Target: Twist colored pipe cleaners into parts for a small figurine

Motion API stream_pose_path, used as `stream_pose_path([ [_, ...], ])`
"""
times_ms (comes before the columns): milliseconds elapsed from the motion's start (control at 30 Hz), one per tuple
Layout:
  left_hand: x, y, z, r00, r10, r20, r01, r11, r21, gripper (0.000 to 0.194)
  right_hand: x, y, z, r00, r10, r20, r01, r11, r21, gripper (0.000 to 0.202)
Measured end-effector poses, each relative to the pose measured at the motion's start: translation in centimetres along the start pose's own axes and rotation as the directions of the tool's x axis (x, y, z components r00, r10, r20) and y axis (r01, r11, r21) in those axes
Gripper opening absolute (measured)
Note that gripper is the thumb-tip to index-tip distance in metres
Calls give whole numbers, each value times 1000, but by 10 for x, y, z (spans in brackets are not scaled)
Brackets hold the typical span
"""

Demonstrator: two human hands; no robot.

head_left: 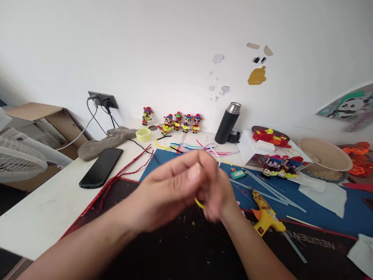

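My left hand (175, 186) and my right hand (220, 192) meet over the dark desk mat (175, 249). The left fingers curl around toward the right hand, thumb pressed along them. Between the palms a short curved piece of yellow pipe cleaner (199, 203) sticks out beside the right fingers. Most of it is hidden by the hands, and the right hand is somewhat blurred. Beyond them lie coloured pipe cleaners (201, 147) in a loose pile. A yellow glue gun (266, 217) rests to the right of my right wrist.
At left are a black phone (101, 168), red twisted stems (116, 177) and a fan (21, 159). Small figures (177, 121), a yellow tape roll (143, 135) and a black thermos (227, 123) stand by the wall. Glue sticks (275, 188), a white box (250, 149) and a bowl (326, 155) occupy the right.
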State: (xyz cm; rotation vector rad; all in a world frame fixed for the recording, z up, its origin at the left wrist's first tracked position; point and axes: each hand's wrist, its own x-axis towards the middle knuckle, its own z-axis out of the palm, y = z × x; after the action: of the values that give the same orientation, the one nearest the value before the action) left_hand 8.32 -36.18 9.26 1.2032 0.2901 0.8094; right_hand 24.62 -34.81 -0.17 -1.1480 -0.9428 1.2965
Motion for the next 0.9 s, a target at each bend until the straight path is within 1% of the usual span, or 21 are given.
stream_pose_path([
  [33,14,-1,-13,997,37,-65,-33,998,62,35,0,-1,0,1000,-11,2,11,1000,4,49],
  [100,30,-10,-40,964,137,-226,-80,966,245,32,-1,-3,1,999,-34,23,34,999,-7,47],
  [133,33,-17,-52,949,146,-279,-47,942,332,33,-2,-3,1,999,-42,27,42,999,-5,47],
  [167,33,-23,-63,950,107,-294,26,909,416,35,-2,-3,1,998,-51,26,51,999,4,45],
  [200,32,-28,-70,960,44,-276,96,875,475,36,-3,-2,0,998,-58,25,58,998,11,44],
  [233,30,-32,-75,972,-5,-237,129,850,512,39,-3,-2,0,998,-63,30,63,998,9,43],
  [267,29,-35,-77,977,-51,-205,156,827,541,42,-2,-1,0,997,-70,33,70,998,3,43],
  [333,26,-38,-75,980,-128,-152,192,811,552,45,-1,1,-2,996,-81,35,81,996,-21,43],
  [400,25,-43,-70,971,-207,-117,237,819,522,43,1,3,-3,995,-94,25,95,995,-40,44],
  [500,27,-52,-65,947,-314,-63,307,835,456,43,4,6,-5,993,-117,19,118,993,-21,46],
  [567,29,-58,-66,942,-331,-47,316,834,453,41,6,8,-5,992,-124,11,124,992,-6,47],
  [633,29,-61,-67,949,-308,-59,296,816,496,41,7,8,-4,992,-128,-3,128,992,0,48],
  [733,29,-61,-69,962,-265,-69,258,790,556,49,7,8,-4,991,-130,-5,130,991,5,47],
  [800,29,-61,-71,961,-272,-40,252,810,529,53,7,8,-4,992,-126,19,126,992,-5,46],
  [900,29,-63,-74,939,-344,-2,310,846,434,54,8,9,-5,991,-117,58,119,992,-36,46],
])
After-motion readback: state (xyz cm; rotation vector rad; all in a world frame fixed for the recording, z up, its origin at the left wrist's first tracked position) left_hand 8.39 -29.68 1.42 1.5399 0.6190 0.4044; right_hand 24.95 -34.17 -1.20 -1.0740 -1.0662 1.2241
